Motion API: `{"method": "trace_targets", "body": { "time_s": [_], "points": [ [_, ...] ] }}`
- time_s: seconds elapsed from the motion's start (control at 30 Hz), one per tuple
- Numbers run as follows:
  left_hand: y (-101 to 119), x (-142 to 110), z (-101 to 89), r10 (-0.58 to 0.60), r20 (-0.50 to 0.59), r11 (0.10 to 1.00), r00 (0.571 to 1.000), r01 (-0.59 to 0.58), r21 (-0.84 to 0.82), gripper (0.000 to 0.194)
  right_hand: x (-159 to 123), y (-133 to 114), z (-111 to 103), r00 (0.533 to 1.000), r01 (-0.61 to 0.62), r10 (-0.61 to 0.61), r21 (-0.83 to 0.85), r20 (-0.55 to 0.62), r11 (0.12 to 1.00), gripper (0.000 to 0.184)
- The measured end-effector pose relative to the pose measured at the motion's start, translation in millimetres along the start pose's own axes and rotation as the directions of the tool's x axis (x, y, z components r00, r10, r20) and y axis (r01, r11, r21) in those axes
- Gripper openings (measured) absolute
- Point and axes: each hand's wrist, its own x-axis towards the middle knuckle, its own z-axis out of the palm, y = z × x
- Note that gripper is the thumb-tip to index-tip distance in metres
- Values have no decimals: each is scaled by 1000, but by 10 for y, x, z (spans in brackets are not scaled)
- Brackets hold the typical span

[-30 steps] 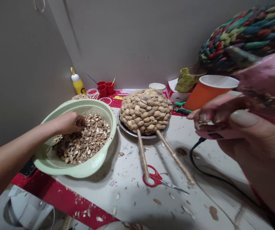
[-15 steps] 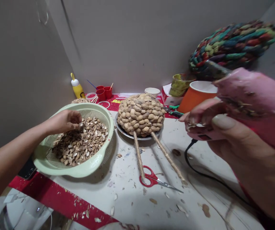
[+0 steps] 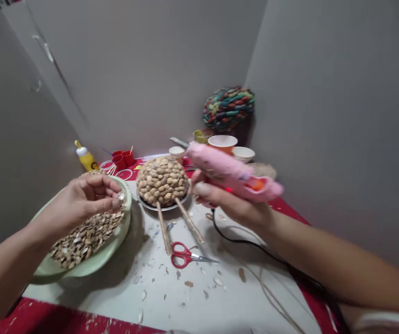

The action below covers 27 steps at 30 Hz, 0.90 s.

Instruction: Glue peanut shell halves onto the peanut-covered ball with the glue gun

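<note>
Table (image 3: 227, 301); left hand (image 3: 81, 195) holds one shell (image 3: 120, 196); right hand (image 3: 234, 204), one glue gun (image 3: 225, 167).

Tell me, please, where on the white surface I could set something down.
The roomiest patch lies nearer than the scissors, between the basin and loose twine, though shell bits dot it. A narrower strip separates the basin from the sticks. The red-covered back is crowded: red cups, orange cup.

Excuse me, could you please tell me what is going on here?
A person's left hand pinches a small shell piece above a green colander of broken shells. The right hand holds a pink glue gun. Between them, farther back, a peanut-covered dome sits on a metal plate; red-handled scissors lie nearer on the table.
</note>
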Motion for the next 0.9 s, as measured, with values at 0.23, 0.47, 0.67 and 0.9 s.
{"method": "trace_targets", "body": {
  "time_s": [0.23, 0.47, 0.67, 0.9],
  "points": [
    [275, 129, 775, 123, 228, 974, 966, -73, -216, 17, -7, -213, 102, 986, 154, -158, 83, 50, 985, 20],
    [303, 95, 1020, 207, 101, 941, 973, -170, -292, 17, -2, -283, 19, 974, 218, -220, -58, -47, 974, 17],
    [318, -16, 1091, 205, 49, 945, 978, -185, -272, 16, 2, -283, 19, 993, 102, -104, 32, 55, 994, 24],
    [262, -117, 1113, 150, 27, 931, 988, -132, -339, 24, -7, -370, -13, 996, 84, -85, 68, 18, 994, 39]
  ]
}}
